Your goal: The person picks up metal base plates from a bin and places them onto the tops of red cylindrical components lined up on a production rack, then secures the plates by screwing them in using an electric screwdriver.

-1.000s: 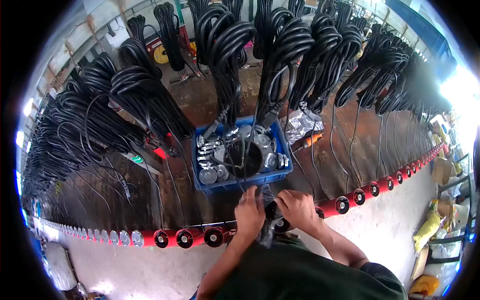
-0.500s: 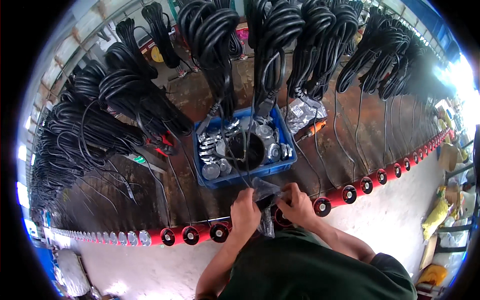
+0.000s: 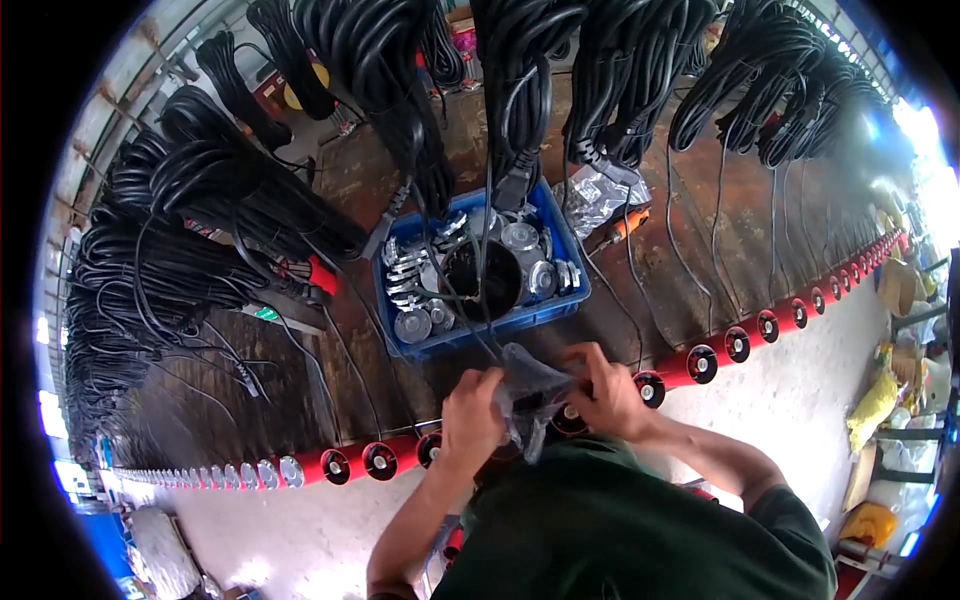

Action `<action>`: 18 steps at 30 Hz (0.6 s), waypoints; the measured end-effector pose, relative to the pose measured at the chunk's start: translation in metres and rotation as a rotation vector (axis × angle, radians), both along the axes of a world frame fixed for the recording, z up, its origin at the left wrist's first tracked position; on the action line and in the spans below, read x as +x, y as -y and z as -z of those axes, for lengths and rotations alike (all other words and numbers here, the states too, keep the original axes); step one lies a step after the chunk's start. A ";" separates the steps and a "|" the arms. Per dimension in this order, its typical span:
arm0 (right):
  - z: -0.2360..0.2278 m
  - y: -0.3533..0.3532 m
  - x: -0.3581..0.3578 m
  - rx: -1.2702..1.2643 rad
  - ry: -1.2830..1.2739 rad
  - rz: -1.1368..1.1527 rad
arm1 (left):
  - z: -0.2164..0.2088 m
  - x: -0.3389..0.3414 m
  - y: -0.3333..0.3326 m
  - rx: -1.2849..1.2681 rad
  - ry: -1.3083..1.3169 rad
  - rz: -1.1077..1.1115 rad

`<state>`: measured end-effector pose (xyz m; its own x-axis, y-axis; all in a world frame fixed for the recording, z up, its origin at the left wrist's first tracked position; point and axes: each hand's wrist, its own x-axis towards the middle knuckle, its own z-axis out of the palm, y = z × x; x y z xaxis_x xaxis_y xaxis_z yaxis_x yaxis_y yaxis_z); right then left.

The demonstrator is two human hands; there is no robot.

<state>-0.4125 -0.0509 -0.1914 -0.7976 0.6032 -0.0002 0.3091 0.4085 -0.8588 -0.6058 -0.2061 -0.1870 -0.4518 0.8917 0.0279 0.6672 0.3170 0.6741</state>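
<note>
My left hand [image 3: 472, 415] and my right hand [image 3: 608, 393] face each other at the table's near edge, just in front of my body. Between them a thin, clear plastic bag [image 3: 532, 375] is stretched out, its sides pinched in the curled fingers of both hands. Something dark shows through the plastic, but I cannot make out what. Close to both hands runs a row of red tubes [image 3: 684, 369] with round black ends along the table edge. Beyond the bag stands a blue crate [image 3: 455, 343] with silver metal caps [image 3: 520, 237] and a dark round container [image 3: 505, 290] in it.
Large black cable coils [image 3: 400, 110] hang across the far side, their thin leads trailing over the brown table [image 3: 665, 285]. Right of the crate lie a crumpled clear plastic bag [image 3: 606, 200] and an orange-handled tool [image 3: 630, 222]. Silver caps [image 3: 291, 472] cover tube ends at left.
My hands have moved slightly apart, and the plastic between them is spread wider. The view has shifted, so the crate and coils appear further up and to the left.
</note>
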 end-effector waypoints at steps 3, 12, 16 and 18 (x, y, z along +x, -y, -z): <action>-0.027 -0.019 0.007 -0.011 0.070 -0.082 | -0.011 -0.023 0.003 0.051 0.091 0.125; -0.069 -0.040 0.007 -0.130 0.004 -0.402 | -0.007 -0.045 -0.003 0.165 0.739 0.313; -0.058 -0.025 -0.008 -0.311 -0.038 -0.238 | 0.071 0.006 -0.004 0.325 1.750 -0.003; -0.049 -0.023 -0.009 -0.179 -0.070 -0.166 | 0.047 0.030 -0.025 0.329 1.801 -0.033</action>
